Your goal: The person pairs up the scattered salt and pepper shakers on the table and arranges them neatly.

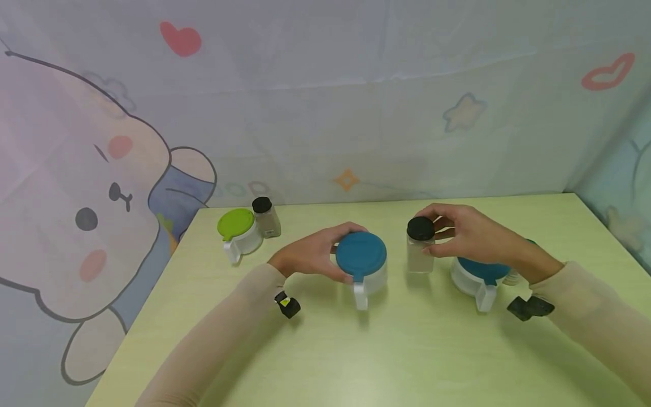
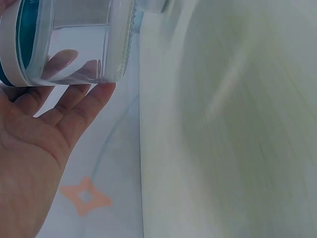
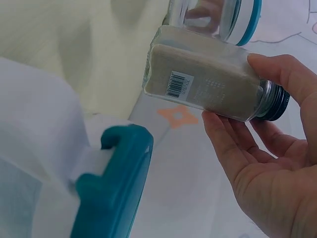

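My left hand (image 1: 317, 251) grips a clear seasoning jar (image 1: 362, 254) with a round blue lid and white handle, thumb in front and fingers behind. In the left wrist view, the jar's clear body (image 2: 79, 49) looks see-through, and its base appears slightly off the table. Just to its right, my right hand (image 1: 470, 234) holds a square clear spice bottle (image 1: 420, 251) between thumb and fingers. The bottle has a black cap, greyish-beige powder inside and a barcode label (image 3: 179, 85). Below my right wrist stands a second blue-lidded jar (image 1: 465, 278), partly covered by the hand.
At the back left of the pale table (image 1: 325, 350), a green-lidded jar (image 1: 237, 223) stands beside another black-capped bottle (image 1: 268, 221). Something green (image 1: 531, 241) peeks out behind my right wrist, mostly hidden. A printed cloth (image 1: 315, 130) hangs along the table's back edge.
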`<state>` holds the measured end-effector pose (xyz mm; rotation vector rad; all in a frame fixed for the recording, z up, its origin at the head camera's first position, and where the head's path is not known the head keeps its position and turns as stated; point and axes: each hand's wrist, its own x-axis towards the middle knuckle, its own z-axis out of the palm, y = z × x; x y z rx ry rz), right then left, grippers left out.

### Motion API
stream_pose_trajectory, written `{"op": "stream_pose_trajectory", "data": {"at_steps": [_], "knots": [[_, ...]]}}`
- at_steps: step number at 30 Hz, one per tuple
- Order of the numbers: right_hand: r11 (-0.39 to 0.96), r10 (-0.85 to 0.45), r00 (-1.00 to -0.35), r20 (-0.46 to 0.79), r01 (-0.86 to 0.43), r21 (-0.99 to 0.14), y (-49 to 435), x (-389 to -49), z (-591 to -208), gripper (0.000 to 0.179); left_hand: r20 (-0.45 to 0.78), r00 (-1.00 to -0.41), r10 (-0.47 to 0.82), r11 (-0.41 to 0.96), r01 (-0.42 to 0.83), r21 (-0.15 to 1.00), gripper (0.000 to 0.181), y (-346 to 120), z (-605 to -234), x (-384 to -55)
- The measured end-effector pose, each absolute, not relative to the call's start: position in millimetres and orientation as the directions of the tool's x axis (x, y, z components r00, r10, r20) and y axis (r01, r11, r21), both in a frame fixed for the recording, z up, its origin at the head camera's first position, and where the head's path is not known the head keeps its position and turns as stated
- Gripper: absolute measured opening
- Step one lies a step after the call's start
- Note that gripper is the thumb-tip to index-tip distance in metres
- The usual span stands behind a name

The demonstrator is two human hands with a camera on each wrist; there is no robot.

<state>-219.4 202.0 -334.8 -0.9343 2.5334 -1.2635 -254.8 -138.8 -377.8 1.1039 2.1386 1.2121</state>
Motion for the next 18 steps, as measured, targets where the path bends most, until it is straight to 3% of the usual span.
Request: {"op": "stream_pose_trajectory", "data": {"at_steps": [18], "knots": [[0.494, -0.641, -0.764, 0.073, -0.484, -0.723, 208, -225, -330, 0.048, 0.014, -0.567, 0.824, 0.289, 0.442, 0.849, 0.083, -124, -384, -256]]}}
